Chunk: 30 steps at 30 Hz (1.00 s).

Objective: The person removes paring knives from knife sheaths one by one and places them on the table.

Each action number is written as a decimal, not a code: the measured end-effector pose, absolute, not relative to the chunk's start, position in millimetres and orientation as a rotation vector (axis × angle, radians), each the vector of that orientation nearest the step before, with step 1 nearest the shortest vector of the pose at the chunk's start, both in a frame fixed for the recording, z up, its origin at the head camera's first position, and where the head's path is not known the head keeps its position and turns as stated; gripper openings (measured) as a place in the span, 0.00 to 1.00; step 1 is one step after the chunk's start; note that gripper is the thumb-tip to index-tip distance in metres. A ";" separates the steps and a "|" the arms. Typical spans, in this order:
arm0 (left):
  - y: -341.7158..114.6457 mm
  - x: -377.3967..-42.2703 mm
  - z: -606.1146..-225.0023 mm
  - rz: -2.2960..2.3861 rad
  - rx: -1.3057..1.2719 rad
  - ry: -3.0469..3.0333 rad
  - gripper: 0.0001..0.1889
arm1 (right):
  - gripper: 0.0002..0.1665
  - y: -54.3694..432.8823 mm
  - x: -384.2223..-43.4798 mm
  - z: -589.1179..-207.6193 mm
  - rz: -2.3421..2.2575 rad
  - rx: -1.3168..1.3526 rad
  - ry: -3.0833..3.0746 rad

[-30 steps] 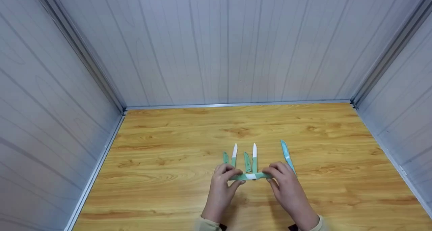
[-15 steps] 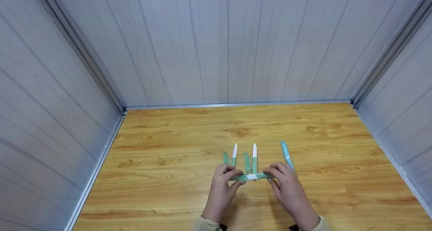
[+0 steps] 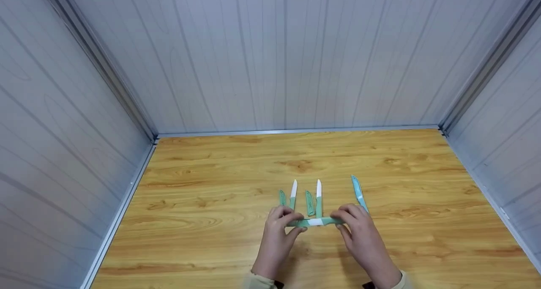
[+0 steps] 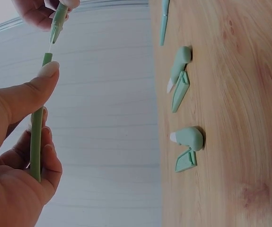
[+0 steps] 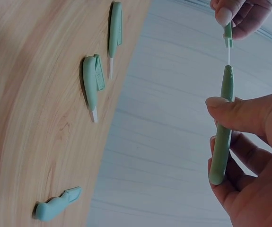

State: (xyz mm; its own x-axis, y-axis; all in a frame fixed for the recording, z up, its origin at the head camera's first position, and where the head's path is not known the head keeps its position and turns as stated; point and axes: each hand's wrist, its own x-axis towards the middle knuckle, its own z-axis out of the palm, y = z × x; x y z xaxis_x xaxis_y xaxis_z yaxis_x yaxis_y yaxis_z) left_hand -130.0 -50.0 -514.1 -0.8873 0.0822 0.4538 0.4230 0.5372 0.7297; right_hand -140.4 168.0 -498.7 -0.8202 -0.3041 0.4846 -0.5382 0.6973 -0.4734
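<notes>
Above the table, my left hand (image 3: 277, 234) pinches a green sheath (image 4: 36, 142) between thumb and fingers. My right hand (image 3: 361, 234) grips the green handle (image 5: 222, 146) of a small paring knife, level with the sheath and in line with it. A short stretch of white blade (image 3: 315, 222) shows between handle and sheath; the tip is hidden inside the sheath. Just beyond the hands lie two green-handled paring knives (image 3: 319, 202) (image 3: 293, 201) with bare white blades. A loose green sheath (image 3: 310, 202) lies left of one, and another sheath (image 3: 282, 197) left of the other.
A blue paring knife (image 3: 358, 189) in its blue sheath lies beyond my right hand, its handle end partly covered by that hand. The wooden table (image 3: 203, 221) is bounded by pale panel walls (image 3: 270, 61) at the back and both sides.
My right hand has shifted slightly to the right with the knife handle. A little more white blade shows outside the sheath. My left hand stays almost in place.
</notes>
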 end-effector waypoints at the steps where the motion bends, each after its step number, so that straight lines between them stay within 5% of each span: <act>1: -50.1 -130.0 -514.1 -1.289 -0.417 -2.411 0.10 | 0.22 168.1 -140.5 -498.7 0.877 0.654 -2.538; 30: -54.1 -130.4 -515.8 -1.361 -0.340 -2.428 0.10 | 0.23 170.6 -139.6 -499.1 0.886 0.636 -2.531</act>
State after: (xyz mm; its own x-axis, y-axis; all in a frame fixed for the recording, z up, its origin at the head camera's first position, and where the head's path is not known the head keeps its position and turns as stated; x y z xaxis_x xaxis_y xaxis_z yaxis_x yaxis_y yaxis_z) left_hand -130.4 -54.1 -515.8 -0.9150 0.0435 0.4011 0.3648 0.5138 0.7765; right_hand -139.6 170.6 -499.1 -0.8241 -0.2871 0.4882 -0.5290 0.6983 -0.4823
